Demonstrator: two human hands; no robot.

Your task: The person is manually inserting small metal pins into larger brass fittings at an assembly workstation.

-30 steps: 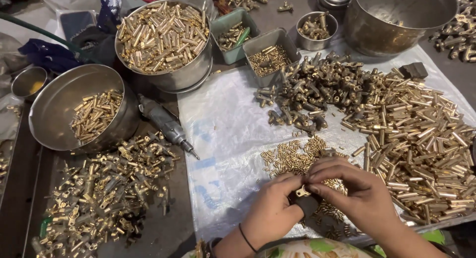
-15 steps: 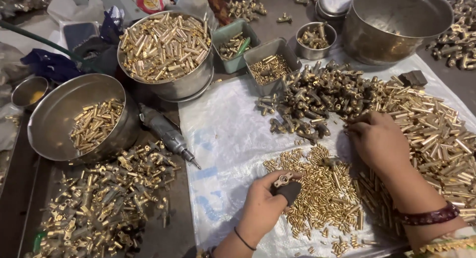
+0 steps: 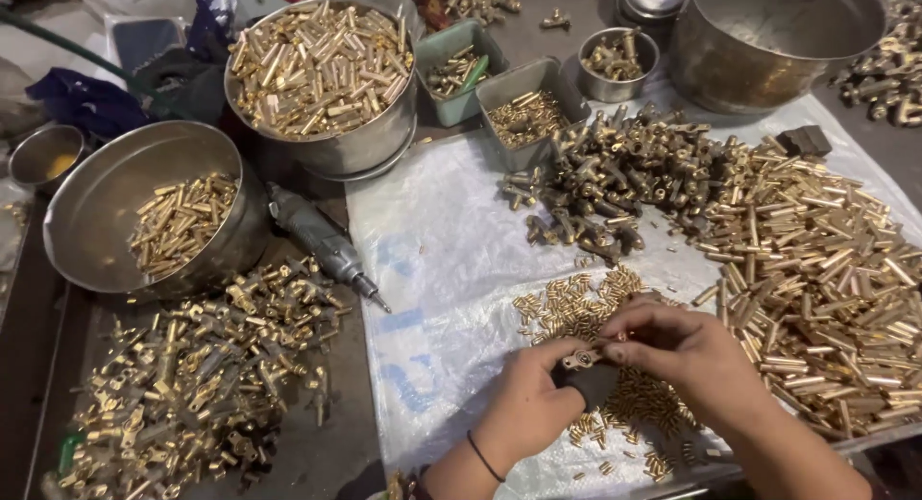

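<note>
Lower centre: left hand (image 3: 526,404) closed around a black block (image 3: 588,383) with a small brass fitting (image 3: 583,358) on top, right hand (image 3: 691,351) fingertips pinching that fitting.

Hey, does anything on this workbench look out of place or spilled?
Mostly sorted heaps, but one green stick lies among brass parts in the green tray, and a power tool lies loose between bowl and plastic sheet.
</note>
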